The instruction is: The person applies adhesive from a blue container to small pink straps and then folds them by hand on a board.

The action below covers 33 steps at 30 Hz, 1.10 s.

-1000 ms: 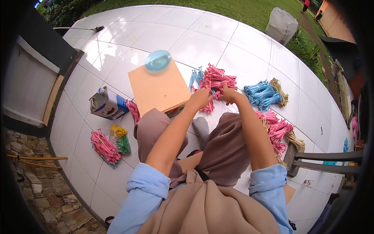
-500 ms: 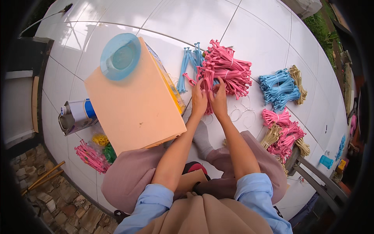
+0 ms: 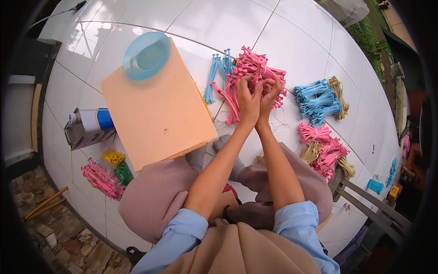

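My left hand (image 3: 249, 103) and my right hand (image 3: 268, 99) are close together, wrists nearly touching, over a pile of pink knob-ended sticks (image 3: 273, 76). The fingers of both curl inward, closed on a few pink sticks (image 3: 258, 74) whose tips rise above the fingertips. How many they hold is hidden. Left of the hands, a loose group of pink sticks (image 3: 232, 106) lies on the floor. Just beyond are loose blue knob-ended sticks (image 3: 211, 78). Thin white ties (image 3: 279, 122) lie on the tiles beside my right wrist.
A peach board (image 3: 153, 109) lies at left, bearing a blue translucent dish (image 3: 148, 54). A metal can (image 3: 86, 128) and bagged pink sticks (image 3: 101, 179) stand beyond it. Right are tied blue bundles (image 3: 319, 101), beige bundles (image 3: 338, 98), pink bundles (image 3: 331, 157) and a wooden stool (image 3: 365, 196).
My hands have drawn together and moved slightly up and right, lifting a few pink sticks between the fingers. Other pink sticks now lie apart at the left. The view has shifted slightly.
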{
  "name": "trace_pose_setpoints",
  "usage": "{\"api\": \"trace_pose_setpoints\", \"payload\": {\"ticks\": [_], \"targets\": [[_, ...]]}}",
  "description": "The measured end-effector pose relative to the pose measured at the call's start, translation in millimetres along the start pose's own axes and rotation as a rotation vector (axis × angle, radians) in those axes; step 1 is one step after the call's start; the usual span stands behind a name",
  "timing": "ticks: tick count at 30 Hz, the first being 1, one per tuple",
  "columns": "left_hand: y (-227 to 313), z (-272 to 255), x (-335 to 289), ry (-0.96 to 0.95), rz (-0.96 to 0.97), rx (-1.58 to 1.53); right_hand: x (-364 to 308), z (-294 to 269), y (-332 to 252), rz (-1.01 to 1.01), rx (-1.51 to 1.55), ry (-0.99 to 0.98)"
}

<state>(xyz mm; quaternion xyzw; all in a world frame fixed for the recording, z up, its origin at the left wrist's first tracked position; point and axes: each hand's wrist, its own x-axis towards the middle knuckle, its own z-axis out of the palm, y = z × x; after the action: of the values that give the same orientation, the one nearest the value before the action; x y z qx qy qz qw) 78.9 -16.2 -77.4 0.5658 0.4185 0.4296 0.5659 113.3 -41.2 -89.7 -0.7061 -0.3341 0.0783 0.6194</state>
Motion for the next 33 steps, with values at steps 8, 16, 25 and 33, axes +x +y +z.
{"api": "trace_pose_setpoints", "payload": {"ticks": [8, 16, 25, 33], "targets": [[187.7, -7.9, 0.2, 0.048, 0.263, -0.275, 65.2, -29.3, -171.9, -0.321, 0.184, -0.016], [290.7, -85.8, 6.5, -0.404, 0.487, -0.279, 55.9, -61.9, -285.3, -0.324, 0.472, -0.143], [298.4, -146.8, -21.0, -0.165, 0.458, -0.044, 18.5, -39.9, -312.6, -0.31, 0.443, -0.164], [295.3, -194.5, 2.2, -0.035, 0.467, 0.057, 36.6, -47.9, -295.9, 0.105, 0.824, -0.54]]}}
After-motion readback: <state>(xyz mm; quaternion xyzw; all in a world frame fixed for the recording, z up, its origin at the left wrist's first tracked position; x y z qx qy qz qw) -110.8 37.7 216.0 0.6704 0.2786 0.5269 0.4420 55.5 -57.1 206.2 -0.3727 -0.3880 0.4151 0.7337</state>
